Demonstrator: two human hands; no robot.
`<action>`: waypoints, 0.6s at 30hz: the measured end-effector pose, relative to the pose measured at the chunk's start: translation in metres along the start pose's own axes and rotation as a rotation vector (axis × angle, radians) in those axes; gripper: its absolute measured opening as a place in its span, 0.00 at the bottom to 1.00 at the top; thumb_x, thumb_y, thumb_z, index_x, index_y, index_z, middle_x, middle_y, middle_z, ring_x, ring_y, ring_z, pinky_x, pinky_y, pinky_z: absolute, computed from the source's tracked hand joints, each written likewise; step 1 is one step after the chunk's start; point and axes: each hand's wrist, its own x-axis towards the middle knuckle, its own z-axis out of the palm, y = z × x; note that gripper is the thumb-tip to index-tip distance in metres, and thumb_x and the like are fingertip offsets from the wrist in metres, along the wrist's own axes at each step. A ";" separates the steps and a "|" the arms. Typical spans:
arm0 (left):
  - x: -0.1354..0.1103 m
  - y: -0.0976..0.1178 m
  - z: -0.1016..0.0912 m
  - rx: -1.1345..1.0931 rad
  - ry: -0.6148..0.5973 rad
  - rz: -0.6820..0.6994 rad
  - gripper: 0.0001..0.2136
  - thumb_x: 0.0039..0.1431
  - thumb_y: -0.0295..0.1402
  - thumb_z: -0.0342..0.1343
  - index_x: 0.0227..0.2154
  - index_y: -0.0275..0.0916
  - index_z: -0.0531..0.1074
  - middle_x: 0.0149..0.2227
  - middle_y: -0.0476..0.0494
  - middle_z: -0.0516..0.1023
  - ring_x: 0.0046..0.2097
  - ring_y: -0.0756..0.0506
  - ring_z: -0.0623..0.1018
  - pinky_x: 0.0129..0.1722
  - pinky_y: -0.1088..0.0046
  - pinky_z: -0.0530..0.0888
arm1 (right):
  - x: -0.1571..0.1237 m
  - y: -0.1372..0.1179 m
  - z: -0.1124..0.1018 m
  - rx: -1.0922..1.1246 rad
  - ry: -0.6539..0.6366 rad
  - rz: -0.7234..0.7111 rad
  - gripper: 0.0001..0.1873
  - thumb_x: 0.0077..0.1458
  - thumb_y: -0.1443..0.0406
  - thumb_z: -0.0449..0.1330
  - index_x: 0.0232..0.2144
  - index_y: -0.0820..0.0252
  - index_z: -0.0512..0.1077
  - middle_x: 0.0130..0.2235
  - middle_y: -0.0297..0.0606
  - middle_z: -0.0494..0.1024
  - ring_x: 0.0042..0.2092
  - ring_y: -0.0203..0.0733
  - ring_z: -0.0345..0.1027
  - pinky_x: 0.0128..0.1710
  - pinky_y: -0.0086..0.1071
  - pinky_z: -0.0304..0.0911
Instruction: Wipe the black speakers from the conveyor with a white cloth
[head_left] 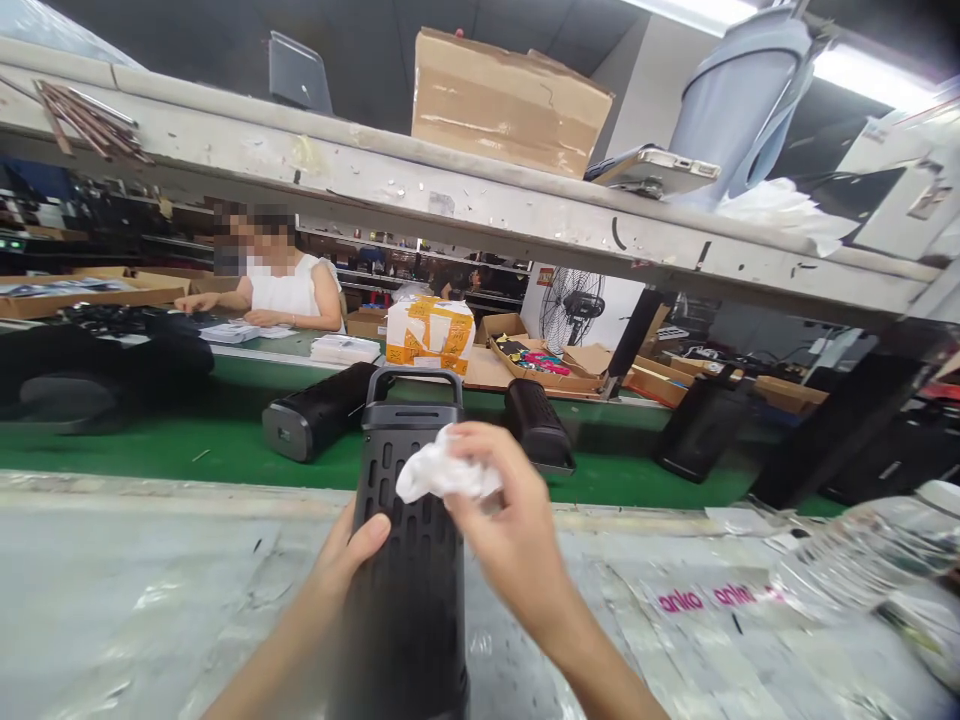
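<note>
A black speaker [411,600] with a slotted grille and a handle at its top end is tilted up in front of me. My left hand [349,550] grips it from the left side, thumb on the front and the other fingers hidden behind. Pinched in my right hand [514,515] is a crumpled white cloth [427,468], which lies over the upper part of the grille. Whether the cloth presses on the grille or hovers just above it, I cannot tell.
Beyond the taped worktop [187,580] runs a green surface [225,460] with several black speakers [319,415]. A clear plastic bottle [870,550] lies at right. Overhead, a shelf [360,170] carries a cardboard box [510,100] and a grey bin [739,100]. A co-worker [289,290] sits across.
</note>
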 end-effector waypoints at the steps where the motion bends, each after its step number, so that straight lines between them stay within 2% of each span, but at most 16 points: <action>1: 0.002 0.000 -0.001 0.010 0.014 0.030 0.37 0.42 0.48 0.67 0.56 0.42 0.65 0.50 0.42 0.78 0.59 0.33 0.70 0.51 0.62 0.73 | -0.005 0.006 0.005 -0.061 -0.081 -0.084 0.11 0.56 0.73 0.55 0.40 0.56 0.71 0.53 0.38 0.72 0.57 0.42 0.64 0.57 0.34 0.61; 3: 0.008 -0.001 -0.004 0.041 0.064 0.096 0.29 0.41 0.48 0.68 0.47 0.41 0.73 0.49 0.45 0.79 0.65 0.35 0.62 0.59 0.65 0.66 | -0.014 0.018 0.013 -0.152 -0.232 -0.191 0.16 0.57 0.75 0.52 0.44 0.57 0.72 0.60 0.38 0.67 0.65 0.40 0.55 0.66 0.36 0.50; 5: 0.016 -0.003 -0.010 0.061 0.114 0.137 0.23 0.39 0.48 0.69 0.37 0.40 0.76 0.46 0.46 0.81 0.66 0.36 0.60 0.62 0.68 0.62 | -0.019 0.025 0.016 -0.193 -0.356 -0.219 0.17 0.60 0.74 0.51 0.48 0.60 0.72 0.62 0.38 0.65 0.67 0.39 0.51 0.69 0.36 0.45; 7: 0.023 -0.005 -0.016 0.041 0.143 0.119 0.23 0.39 0.49 0.68 0.36 0.40 0.76 0.47 0.48 0.80 0.64 0.37 0.62 0.61 0.68 0.62 | -0.019 0.025 0.015 -0.212 -0.451 -0.210 0.17 0.61 0.72 0.52 0.50 0.61 0.72 0.62 0.38 0.64 0.66 0.39 0.53 0.69 0.36 0.46; 9: 0.027 -0.006 -0.020 0.018 0.154 0.071 0.26 0.39 0.50 0.68 0.39 0.39 0.75 0.47 0.46 0.80 0.62 0.37 0.67 0.58 0.68 0.65 | -0.018 0.020 0.013 -0.253 -0.502 -0.226 0.16 0.61 0.72 0.53 0.50 0.61 0.73 0.62 0.38 0.65 0.65 0.41 0.56 0.67 0.36 0.51; 11: 0.026 -0.004 -0.019 -0.005 0.140 0.005 0.30 0.38 0.51 0.68 0.42 0.36 0.75 0.43 0.43 0.81 0.55 0.37 0.74 0.50 0.68 0.71 | -0.021 0.013 0.012 -0.334 -0.470 -0.284 0.15 0.61 0.73 0.54 0.48 0.61 0.74 0.59 0.39 0.70 0.61 0.43 0.63 0.62 0.37 0.60; 13: 0.022 -0.001 -0.015 -0.034 0.105 -0.063 0.33 0.37 0.50 0.68 0.46 0.35 0.74 0.36 0.43 0.82 0.42 0.38 0.80 0.37 0.69 0.75 | -0.029 0.006 0.017 -0.462 -0.342 -0.357 0.15 0.59 0.74 0.52 0.44 0.62 0.75 0.51 0.41 0.76 0.50 0.47 0.71 0.49 0.39 0.71; 14: 0.019 0.000 -0.012 -0.048 0.091 -0.089 0.33 0.38 0.49 0.69 0.47 0.35 0.73 0.33 0.45 0.81 0.35 0.41 0.80 0.32 0.70 0.74 | -0.034 0.004 0.021 -0.535 -0.269 -0.388 0.15 0.57 0.75 0.51 0.40 0.62 0.75 0.46 0.42 0.78 0.44 0.47 0.73 0.39 0.38 0.73; 16: 0.013 0.003 -0.006 -0.068 0.083 -0.116 0.32 0.40 0.47 0.68 0.48 0.35 0.73 0.27 0.49 0.79 0.26 0.46 0.77 0.27 0.73 0.73 | -0.046 0.003 0.032 -0.683 -0.128 -0.436 0.16 0.51 0.77 0.48 0.31 0.62 0.74 0.35 0.43 0.76 0.33 0.46 0.68 0.26 0.35 0.65; 18: 0.009 0.004 -0.002 -0.072 0.093 -0.114 0.31 0.42 0.46 0.68 0.49 0.36 0.72 0.26 0.49 0.79 0.26 0.46 0.77 0.27 0.73 0.73 | -0.058 0.005 0.044 -0.767 -0.021 -0.478 0.16 0.48 0.78 0.46 0.22 0.61 0.69 0.28 0.41 0.71 0.28 0.43 0.61 0.23 0.33 0.57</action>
